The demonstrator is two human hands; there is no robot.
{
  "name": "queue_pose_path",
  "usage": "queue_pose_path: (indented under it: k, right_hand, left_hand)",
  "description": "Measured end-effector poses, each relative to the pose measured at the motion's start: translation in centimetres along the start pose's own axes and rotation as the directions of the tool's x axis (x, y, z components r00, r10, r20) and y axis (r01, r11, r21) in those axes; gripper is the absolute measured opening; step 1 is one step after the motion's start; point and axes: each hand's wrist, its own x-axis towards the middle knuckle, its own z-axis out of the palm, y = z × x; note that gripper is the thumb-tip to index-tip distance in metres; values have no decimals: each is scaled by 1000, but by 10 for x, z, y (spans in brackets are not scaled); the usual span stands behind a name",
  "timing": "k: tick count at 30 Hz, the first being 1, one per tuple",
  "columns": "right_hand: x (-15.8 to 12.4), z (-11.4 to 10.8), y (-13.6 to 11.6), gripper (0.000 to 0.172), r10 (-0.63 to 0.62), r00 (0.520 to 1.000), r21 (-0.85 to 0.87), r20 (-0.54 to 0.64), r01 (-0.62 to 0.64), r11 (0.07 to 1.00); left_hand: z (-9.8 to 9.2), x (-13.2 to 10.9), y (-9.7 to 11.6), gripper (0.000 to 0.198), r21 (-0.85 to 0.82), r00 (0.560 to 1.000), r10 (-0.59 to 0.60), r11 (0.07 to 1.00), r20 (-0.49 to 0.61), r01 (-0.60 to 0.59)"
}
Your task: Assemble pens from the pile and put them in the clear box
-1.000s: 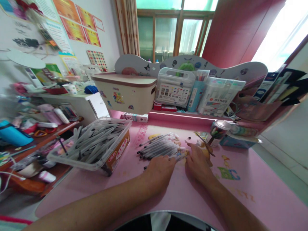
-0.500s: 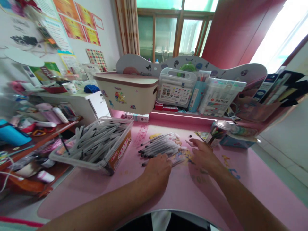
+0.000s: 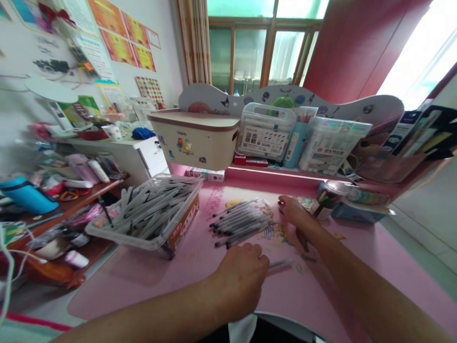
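My left hand (image 3: 244, 276) is closed around a translucent pen (image 3: 280, 266), whose pale end sticks out to the right, low over the pink desk. Just beyond that hand lies a loose pile of similar pens (image 3: 241, 219) with dark tips pointing left. Farther forward and to the right, my right hand (image 3: 294, 212) pinches a small black cap (image 3: 281, 203) at the desk surface. Its fingers partly cover the cap. On the left, a clear plastic box (image 3: 143, 244) is heaped with many more pens (image 3: 153, 205).
A cream lidded bin (image 3: 194, 143), a clear marker case (image 3: 266, 133) and another pen case (image 3: 332, 145) stand on the raised shelf at the back. A can (image 3: 330, 197) stands right of my right hand, near a blue box (image 3: 360, 211). Cluttered shelves (image 3: 89, 190) are at far left.
My left hand has moved nearer to me and away from the pile, taking a pen along. My right hand has reached forward and left onto the small black cap. The view has shifted slightly.
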Motion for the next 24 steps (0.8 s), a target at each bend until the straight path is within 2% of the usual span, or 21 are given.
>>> queue_pose_path:
  k: [6,9,11,12,15,16,18,19,21,24]
  right_hand:
    - [-25,-8,-6,29,33,997,59,74,-38,998]
    - [-39,-20,-19,34,50,995,61,86,-56,997]
    - [-52,-30,-33,28,45,992,78,120,-54,996]
    - [-59,-35,-40,25,45,977,133,206,-73,988]
    - [-78,-46,-57,36,-32,898,286,439,-106,952]
    - [-82,-48,-60,37,-58,880,300,471,-98,949]
    - [-89,-49,-61,28,-116,866,368,487,-82,926]
    - [-90,-48,-60,21,-123,863,412,490,-105,905]
    - [-91,-45,-55,10,-83,857,516,508,-227,826]
    - [-89,-39,-47,19,32,858,680,513,-429,595]
  left_hand:
    - [-13,-7,12,20,-85,998,-25,996,57,30]
    - [-7,-1,12,22,-108,998,-36,993,44,41]
    - [1,5,8,23,-104,999,-51,993,9,52]
    - [6,8,6,23,-98,998,-65,993,-8,64]
    - [19,13,-1,21,-92,990,-127,988,-68,121]
    - [22,13,-4,20,-96,986,-143,986,-90,134]
    - [26,13,-7,22,-111,979,-158,983,-130,144]
    - [27,13,-9,23,-124,976,-161,982,-144,144]
    - [26,12,-11,23,-176,973,-171,974,-155,143]
    - [23,13,-15,21,-391,959,-241,905,-152,166]
